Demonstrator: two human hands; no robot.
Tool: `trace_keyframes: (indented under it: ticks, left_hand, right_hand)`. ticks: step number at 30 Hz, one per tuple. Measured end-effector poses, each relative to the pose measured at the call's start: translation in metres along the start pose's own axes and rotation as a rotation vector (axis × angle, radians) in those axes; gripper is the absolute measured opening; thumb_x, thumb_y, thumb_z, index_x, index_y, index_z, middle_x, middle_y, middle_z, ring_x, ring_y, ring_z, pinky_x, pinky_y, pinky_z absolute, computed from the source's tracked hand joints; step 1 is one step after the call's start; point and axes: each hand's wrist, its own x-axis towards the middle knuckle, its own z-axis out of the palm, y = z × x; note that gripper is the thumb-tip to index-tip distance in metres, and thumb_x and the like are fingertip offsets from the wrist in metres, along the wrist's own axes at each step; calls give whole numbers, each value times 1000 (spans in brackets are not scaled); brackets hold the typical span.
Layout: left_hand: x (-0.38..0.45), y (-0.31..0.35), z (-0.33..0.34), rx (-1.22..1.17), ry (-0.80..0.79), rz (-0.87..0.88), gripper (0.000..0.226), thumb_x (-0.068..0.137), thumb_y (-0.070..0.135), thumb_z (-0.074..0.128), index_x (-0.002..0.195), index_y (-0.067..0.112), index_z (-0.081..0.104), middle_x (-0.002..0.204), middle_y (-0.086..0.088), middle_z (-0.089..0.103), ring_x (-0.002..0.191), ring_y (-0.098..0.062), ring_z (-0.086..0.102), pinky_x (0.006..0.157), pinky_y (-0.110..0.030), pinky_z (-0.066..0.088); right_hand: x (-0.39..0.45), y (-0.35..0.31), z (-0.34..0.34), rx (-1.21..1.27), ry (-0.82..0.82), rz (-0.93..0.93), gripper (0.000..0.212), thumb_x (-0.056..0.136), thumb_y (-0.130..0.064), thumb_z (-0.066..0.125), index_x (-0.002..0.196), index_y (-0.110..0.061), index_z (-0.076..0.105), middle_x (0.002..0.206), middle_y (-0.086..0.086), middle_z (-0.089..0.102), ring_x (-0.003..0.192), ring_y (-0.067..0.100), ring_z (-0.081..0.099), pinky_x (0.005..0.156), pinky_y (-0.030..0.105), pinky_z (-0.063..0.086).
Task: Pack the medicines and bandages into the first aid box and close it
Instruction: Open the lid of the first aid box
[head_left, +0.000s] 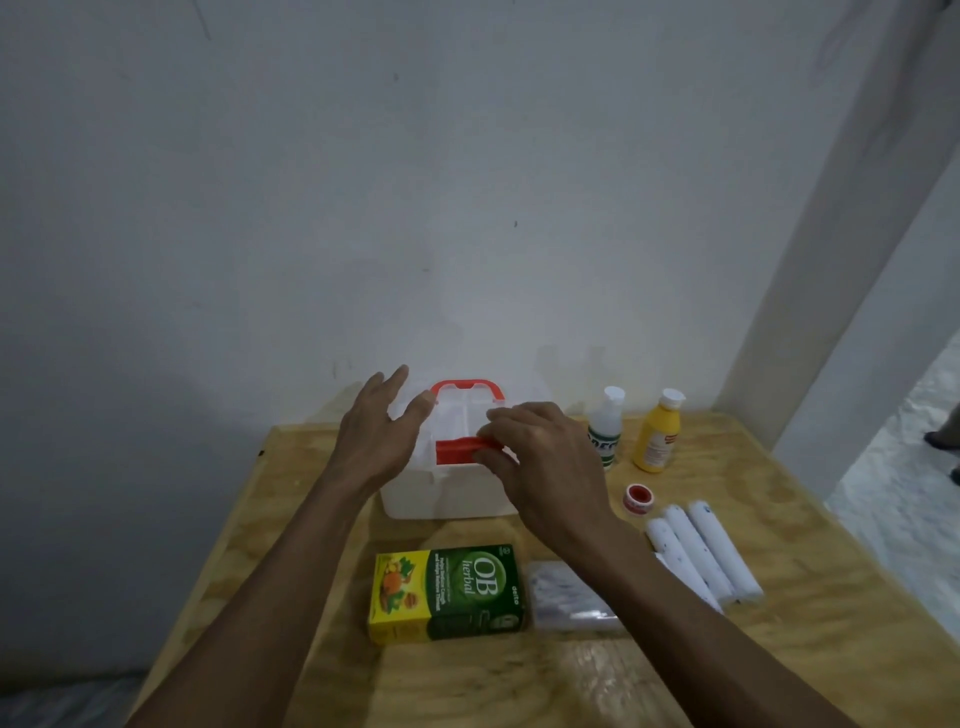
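Right hand (545, 467) pinches the red latch (457, 450) of the first aid box (441, 493).

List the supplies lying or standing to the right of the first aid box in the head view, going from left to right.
Clear bottle with green label → red tape roll → yellow bottle → wrapped bandage rolls. The tape roll lies nearer the camera than the two bottles.

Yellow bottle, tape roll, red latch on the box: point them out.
yellow bottle (655, 439), head view, on its body.
tape roll (637, 499), head view, on its red top face.
red latch (457, 451), head view, on its front.
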Motion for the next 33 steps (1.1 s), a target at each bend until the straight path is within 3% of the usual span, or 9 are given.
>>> trace_keyframes:
  ticks: [6, 12, 15, 18, 20, 22, 29, 33]
  left_hand:
    - [-6, -4, -5, -168, 48, -36, 59, 94, 57, 42, 148, 37, 30, 159, 2, 27, 143, -26, 30, 112, -51, 32]
    - [-15, -3, -7, -369, 131, -15, 67, 95, 60, 29, 153, 26, 22, 160, 4, 24, 144, -17, 26, 104, -27, 21]
    - [-21, -3, -3, -408, 127, -5, 81, 86, 70, 21, 152, 24, 22, 157, 0, 30, 140, -19, 33, 104, -28, 26]
    - [-21, -9, 3, -224, 82, 18, 83, 84, 75, 34, 151, 28, 23, 158, 0, 29, 141, -23, 33, 111, -43, 32]
    - [-19, -14, 6, -42, 37, 49, 82, 85, 62, 55, 152, 27, 23, 160, 3, 22, 144, -21, 27, 114, -41, 28]
    - [-18, -17, 7, 66, -4, 64, 85, 84, 53, 63, 153, 24, 22, 162, 5, 14, 147, -19, 21, 115, -38, 23]
    - [-28, -24, 7, 128, -33, 107, 86, 88, 51, 59, 154, 20, 15, 163, 8, 2, 148, -15, 14, 114, -31, 21]
    - [-29, -23, 7, 160, -41, 103, 80, 91, 53, 51, 155, 24, 13, 163, 9, -1, 149, -14, 9, 115, -32, 19]
  right_hand:
    - [7, 1, -5, 16, -3, -30, 15, 85, -31, 73, 93, -19, 75, 96, -2, 76, 95, 24, 66, 76, 40, 53]
    - [43, -2, -32, 95, -12, 34, 21, 92, -34, 64, 108, -21, 71, 96, -1, 73, 79, 18, 60, 65, 32, 44]
    - [83, 4, -41, 171, 16, 114, 20, 92, -35, 65, 108, -25, 69, 97, -2, 72, 83, 18, 62, 67, 33, 48]
    - [123, 11, -39, 189, 8, 169, 18, 91, -34, 67, 107, -25, 68, 97, -3, 71, 83, 17, 65, 71, 35, 54]
    - [143, 15, -35, 219, 13, 196, 20, 90, -34, 68, 107, -23, 68, 91, -4, 69, 73, 14, 64, 70, 35, 56]
    - [157, 18, -31, 249, 18, 206, 23, 90, -32, 68, 110, -20, 67, 93, -3, 67, 68, 11, 63, 69, 32, 55]
    - [184, 29, -4, 228, 114, 229, 31, 92, -31, 67, 119, -19, 62, 113, 4, 70, 95, 23, 67, 85, 40, 56]
    - [187, 30, 8, 124, 196, 184, 38, 90, -31, 68, 123, -21, 53, 115, 4, 64, 90, 23, 64, 77, 39, 56]
